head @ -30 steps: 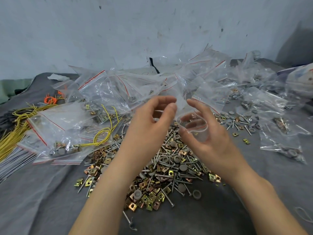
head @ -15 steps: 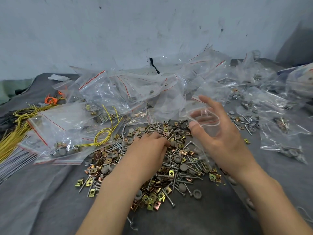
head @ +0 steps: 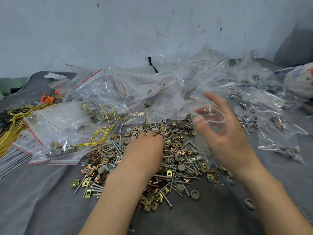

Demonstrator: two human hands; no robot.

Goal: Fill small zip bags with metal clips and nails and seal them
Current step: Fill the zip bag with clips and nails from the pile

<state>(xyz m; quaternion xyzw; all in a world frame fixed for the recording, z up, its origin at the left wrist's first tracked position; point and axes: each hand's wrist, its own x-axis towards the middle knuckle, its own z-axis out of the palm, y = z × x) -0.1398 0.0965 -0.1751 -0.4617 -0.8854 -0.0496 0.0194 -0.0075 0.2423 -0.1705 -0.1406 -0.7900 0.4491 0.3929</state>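
Clear plastic zip bag (head: 209,116), mouth pinched open in right hand (head: 225,134), hangs just right of left hand (head: 145,146), fingers buried among gold clips and nails (head: 181,151); grasp unconfirmed.

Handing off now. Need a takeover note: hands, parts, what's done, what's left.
Left hand: down on the loose pile of clips and nails, fingertips buried, grasp unclear.
Right hand: holds a zip bag open above the pile; the bag looks empty.
Done: filled bags lie to the left, behind and to the right.
Left: load this bag, seal it, then work through the pile.
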